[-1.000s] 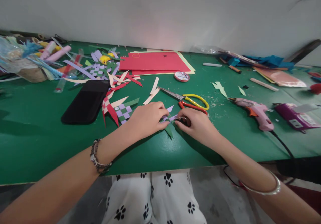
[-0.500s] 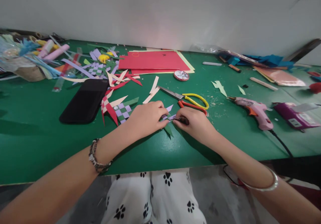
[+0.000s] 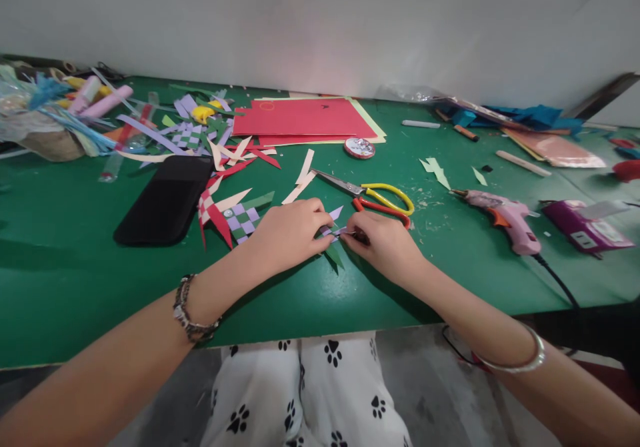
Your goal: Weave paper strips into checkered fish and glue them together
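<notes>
My left hand (image 3: 293,232) rests closed on a small woven piece of purple and green paper strips (image 3: 334,232) near the front of the green table (image 3: 90,280), pinning it down. My right hand (image 3: 385,243) meets it from the right, with fingers pinched on a dark small tool or object at a purple strip end; I cannot make out what it is. Most of the woven piece is hidden under both hands. Another woven purple-green square (image 3: 242,220) and a red-cream one (image 3: 213,210) lie just left of my left hand.
Yellow-and-red-handled scissors (image 3: 373,197) lie just behind my hands. A pink glue gun (image 3: 503,215) with a cord is at the right, a black phone (image 3: 167,200) at the left. Red paper sheets (image 3: 305,120), paper scraps (image 3: 200,130) and a purple box (image 3: 583,227) fill the back.
Both hands stay on the woven piece; the right hand's fingers have shifted slightly left toward the strip end. The view has tilted a little.
</notes>
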